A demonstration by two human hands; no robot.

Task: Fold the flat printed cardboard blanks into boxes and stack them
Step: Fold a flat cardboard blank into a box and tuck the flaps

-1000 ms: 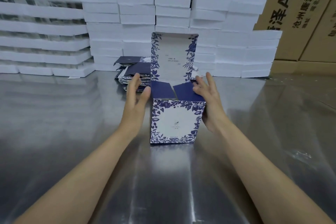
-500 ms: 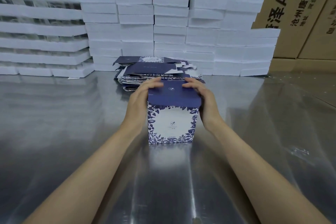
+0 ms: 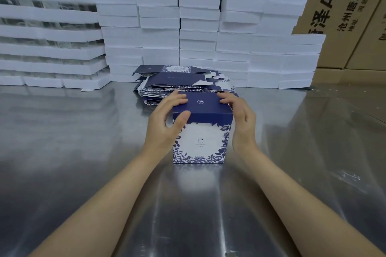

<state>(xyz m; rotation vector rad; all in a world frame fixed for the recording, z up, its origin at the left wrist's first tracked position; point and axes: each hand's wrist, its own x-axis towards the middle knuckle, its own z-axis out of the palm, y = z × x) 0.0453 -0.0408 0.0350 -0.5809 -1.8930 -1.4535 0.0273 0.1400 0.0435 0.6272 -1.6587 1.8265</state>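
Observation:
A folded box, white with blue floral print and a dark blue lid, stands upright on the steel table in the middle. Its lid lies down flat on top. My left hand grips the box's left top corner, fingers over the lid and thumb on the front edge. My right hand holds the right side, fingers curled onto the lid's far right edge. Just behind the box lies a messy pile of flat printed blanks.
Stacks of white foam slabs line the back of the table, with taller foam trays at the left. Brown shipping cartons stand behind them. Bare steel surface spreads left, right and in front of the box.
The lid, upright one second ago, has been folded down shut over the box. Both hands moved from the inner flaps onto the lid's corners.

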